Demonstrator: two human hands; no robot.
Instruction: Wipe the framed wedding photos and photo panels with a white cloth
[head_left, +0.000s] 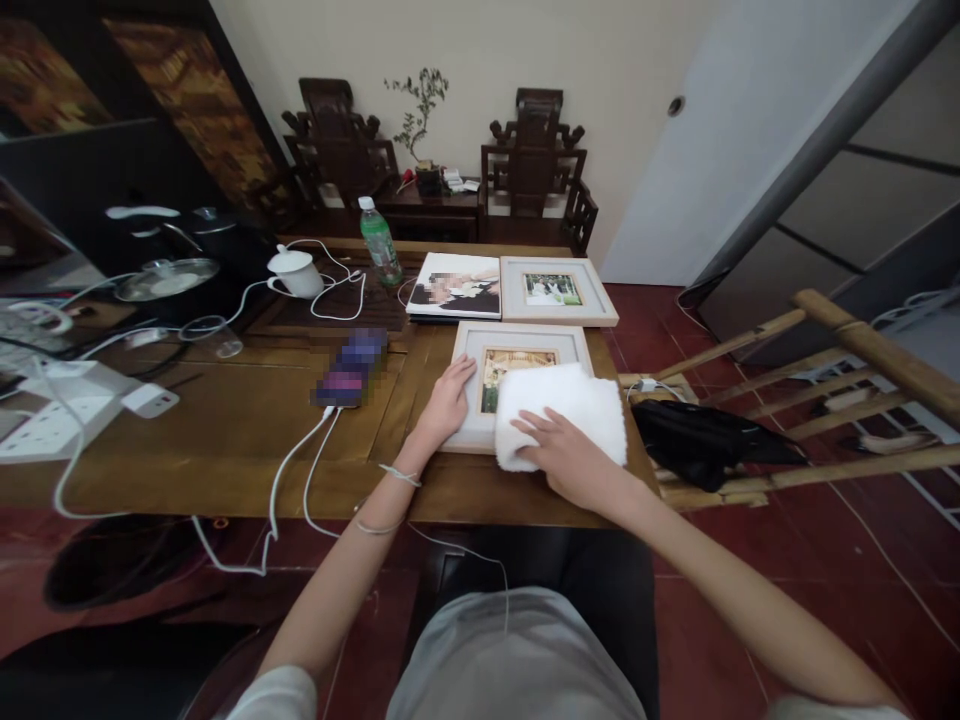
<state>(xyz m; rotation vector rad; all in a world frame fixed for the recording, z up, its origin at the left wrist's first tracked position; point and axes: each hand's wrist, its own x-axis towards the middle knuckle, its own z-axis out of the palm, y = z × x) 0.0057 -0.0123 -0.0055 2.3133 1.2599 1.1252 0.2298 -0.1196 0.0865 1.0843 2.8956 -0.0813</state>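
Note:
A light wooden picture frame (463, 400) with a pale mat and a photo lies flat near the table's front right corner. My left hand (448, 402) rests on its left border, fingers stretched out over the edge. A fluffy white cloth (574, 400) covers the frame's right part and hides some of the photo. My right hand (559, 450) presses on this cloth, gripping it with bent fingers. Just behind lies a second framed picture (517, 300), showing people on grass. To its left is a photo album (457, 275) or stack with a picture on top, partly blurred.
A phone (349, 368) with a white cable lies left of the frame. Farther back stand a green-labelled bottle (380, 243) and a lidded white cup (296, 272). A power strip (64, 410) and cables spread on the left. Beside the table's right edge is a bamboo rack (757, 465) holding a black bag (697, 440).

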